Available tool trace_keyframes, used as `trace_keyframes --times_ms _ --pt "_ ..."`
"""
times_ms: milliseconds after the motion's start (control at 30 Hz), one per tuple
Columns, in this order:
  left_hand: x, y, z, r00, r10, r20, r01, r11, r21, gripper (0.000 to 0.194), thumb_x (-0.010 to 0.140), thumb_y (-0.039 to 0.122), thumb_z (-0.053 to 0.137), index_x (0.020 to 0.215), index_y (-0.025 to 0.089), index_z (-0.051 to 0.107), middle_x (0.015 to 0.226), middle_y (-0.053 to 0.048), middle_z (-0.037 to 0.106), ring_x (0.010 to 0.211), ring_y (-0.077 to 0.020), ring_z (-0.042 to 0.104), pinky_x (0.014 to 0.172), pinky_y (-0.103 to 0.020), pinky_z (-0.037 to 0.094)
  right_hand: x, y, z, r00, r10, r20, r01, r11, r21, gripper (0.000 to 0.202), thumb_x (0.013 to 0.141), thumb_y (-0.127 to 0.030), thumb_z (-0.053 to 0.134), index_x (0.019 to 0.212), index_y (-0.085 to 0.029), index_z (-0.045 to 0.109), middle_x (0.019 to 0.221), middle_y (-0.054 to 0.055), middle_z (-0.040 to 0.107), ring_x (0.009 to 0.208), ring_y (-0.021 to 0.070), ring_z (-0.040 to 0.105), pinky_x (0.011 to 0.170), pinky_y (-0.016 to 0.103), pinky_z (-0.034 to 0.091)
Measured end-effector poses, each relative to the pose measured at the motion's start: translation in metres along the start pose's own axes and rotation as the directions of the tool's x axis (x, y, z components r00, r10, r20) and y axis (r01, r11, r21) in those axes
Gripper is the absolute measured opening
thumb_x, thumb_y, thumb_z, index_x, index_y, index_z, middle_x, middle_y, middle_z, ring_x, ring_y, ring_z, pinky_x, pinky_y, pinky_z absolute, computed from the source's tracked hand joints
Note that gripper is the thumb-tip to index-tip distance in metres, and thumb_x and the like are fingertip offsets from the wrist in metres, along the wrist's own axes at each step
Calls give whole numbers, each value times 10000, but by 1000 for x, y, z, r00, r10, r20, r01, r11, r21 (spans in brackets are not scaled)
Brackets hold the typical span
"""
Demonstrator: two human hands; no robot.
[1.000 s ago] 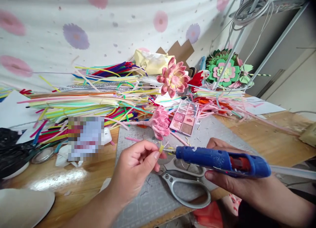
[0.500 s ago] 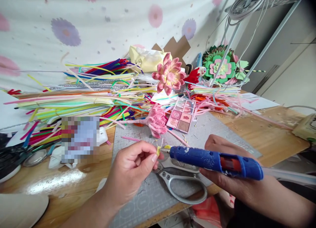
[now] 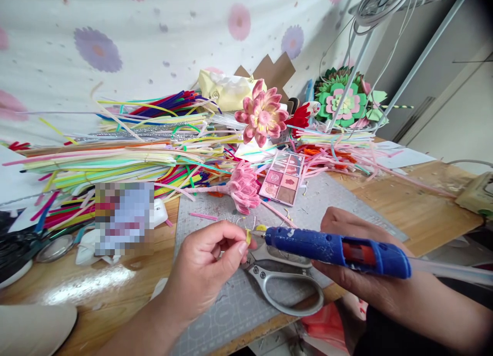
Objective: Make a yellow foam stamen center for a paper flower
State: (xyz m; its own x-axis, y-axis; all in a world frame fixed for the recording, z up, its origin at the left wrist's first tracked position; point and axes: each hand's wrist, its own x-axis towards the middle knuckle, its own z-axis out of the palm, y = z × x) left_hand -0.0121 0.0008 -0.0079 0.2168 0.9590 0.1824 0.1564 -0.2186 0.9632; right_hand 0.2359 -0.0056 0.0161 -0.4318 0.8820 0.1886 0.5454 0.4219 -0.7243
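Between the thumb and forefinger of my left hand is a small yellow piece, its fuzzy look like pipe cleaner. My right hand is wrapped round a blue hot glue gun, with a clear glue stick sticking out of its back end. The gun's nozzle points left and is at the yellow piece; whether they touch I cannot tell. Under both hands lie metal scissors, partly covered. Another small yellow bit is just behind the nozzle.
A grey cutting mat lies on the wooden table. Behind the hands are a pink fuzzy flower, a makeup palette and a pink-yellow flower. Bundles of pipe cleaners are piled at the back left.
Both hands stay almost where they were, with the glue gun nozzle still by the yellow piece. The whole view has shifted very slightly.
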Motion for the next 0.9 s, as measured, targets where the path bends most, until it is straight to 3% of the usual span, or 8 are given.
trace_keyframes --times_ms 300,633,767,900 --pt "1 -2 -1 1000 20 7 -20 999 38 89 812 169 578 751 197 636 680 4 630 620 -137 586 580 -242 473 0 2 -4 998 -17 66 19 999 -27 156 845 -266 573 714 -203 517 744 4 502 646 133 506 580 265 419" --pt "1 -2 -1 999 -31 9 31 999 -14 85 814 188 591 747 188 644 703 -12 660 634 -141 595 591 -246 483 0 1 -4 1000 7 30 -9 998 58 183 828 -299 599 683 -205 539 713 6 516 636 145 519 558 265 415" --pt "1 -4 0 994 -104 28 107 988 -114 82 826 215 598 773 190 656 761 -25 691 641 -131 588 594 -242 484 -3 18 -12 989 148 14 -146 943 298 195 737 -380 694 734 -220 583 685 -4 550 608 152 530 541 261 439" --pt "1 -4 0 990 -133 43 139 964 -226 76 819 218 617 767 179 657 759 -29 693 626 -122 582 597 -239 474 -1 53 -40 948 315 -41 -262 849 459 344 694 -527 692 713 -196 599 619 -5 567 540 124 500 485 231 386"
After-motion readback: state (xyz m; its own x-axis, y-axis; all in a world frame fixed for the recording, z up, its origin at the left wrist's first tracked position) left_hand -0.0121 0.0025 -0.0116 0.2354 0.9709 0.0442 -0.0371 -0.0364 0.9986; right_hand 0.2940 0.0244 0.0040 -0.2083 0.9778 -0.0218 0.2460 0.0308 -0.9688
